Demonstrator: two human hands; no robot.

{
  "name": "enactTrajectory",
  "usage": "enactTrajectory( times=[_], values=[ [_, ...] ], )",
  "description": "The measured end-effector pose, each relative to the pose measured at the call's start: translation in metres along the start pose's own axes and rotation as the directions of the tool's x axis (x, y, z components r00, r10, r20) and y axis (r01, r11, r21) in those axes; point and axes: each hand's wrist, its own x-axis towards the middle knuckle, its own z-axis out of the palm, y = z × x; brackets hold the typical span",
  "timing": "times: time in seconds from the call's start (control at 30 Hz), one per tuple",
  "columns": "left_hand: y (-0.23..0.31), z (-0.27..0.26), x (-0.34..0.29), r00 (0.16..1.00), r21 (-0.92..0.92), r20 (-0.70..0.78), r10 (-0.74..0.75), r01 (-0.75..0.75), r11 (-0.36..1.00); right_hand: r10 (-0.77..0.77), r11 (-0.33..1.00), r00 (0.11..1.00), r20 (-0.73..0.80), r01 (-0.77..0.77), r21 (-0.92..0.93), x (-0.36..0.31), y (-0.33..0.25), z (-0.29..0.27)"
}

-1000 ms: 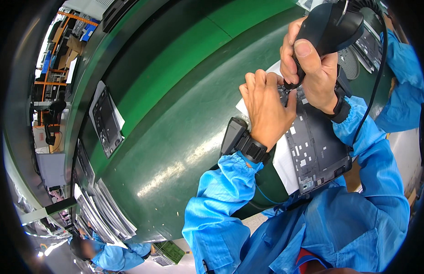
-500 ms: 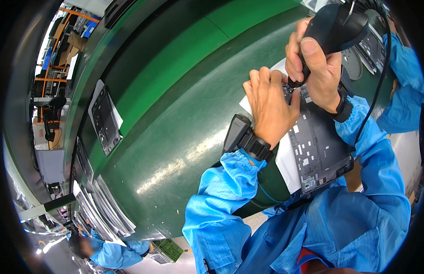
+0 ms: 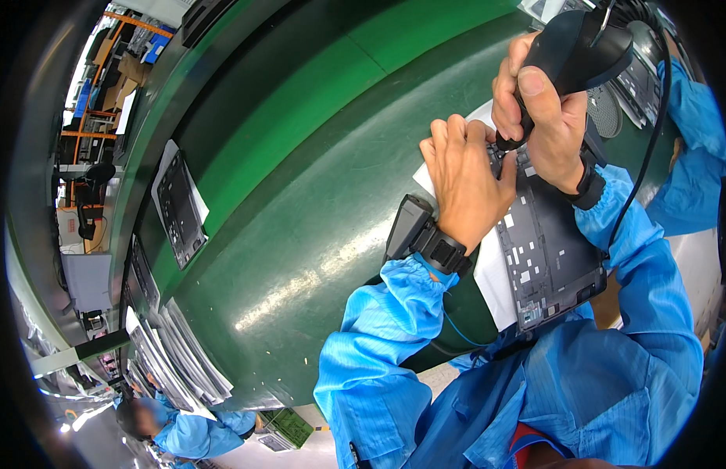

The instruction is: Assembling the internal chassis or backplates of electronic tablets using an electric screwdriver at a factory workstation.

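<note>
My right hand (image 3: 550,117) is wrapped around a black corded electric screwdriver (image 3: 570,51), its narrow end pointing down at the far part of a black laptop shell panel (image 3: 546,250). The panel carries many small white patches and lies over a white sheet (image 3: 494,285). Beside the tool's tip, my left hand (image 3: 471,176) lies over the panel's far left part with fingers stretched out and its thumb close to the tip. Fingers and tool hide the exact contact point. A black band with a box-like device (image 3: 410,227) is on my left wrist.
Another black panel (image 3: 179,207) on paper lies at the left on the green table (image 3: 300,234). A stack of thin sheets (image 3: 179,356) stands at the lower left. A black cable (image 3: 652,156) loops past my right arm. At the right is another person's blue sleeve (image 3: 695,156).
</note>
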Motion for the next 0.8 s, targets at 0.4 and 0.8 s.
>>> enactTrajectory(
  times=[0.4,0.8],
  values=[
    [-0.005,-0.012,0.0,0.996,-0.073,-0.079,0.047,-0.053,0.996,-0.063,0.998,0.998,0.001,0.063,-0.025,0.026,-0.032,-0.026],
    [-0.022,-0.049,0.003,0.97,0.039,0.047,-0.239,0.237,0.971,0.437,0.28,0.899,-0.034,-0.172,-0.944,-0.119,-0.079,-0.116]
  ],
)
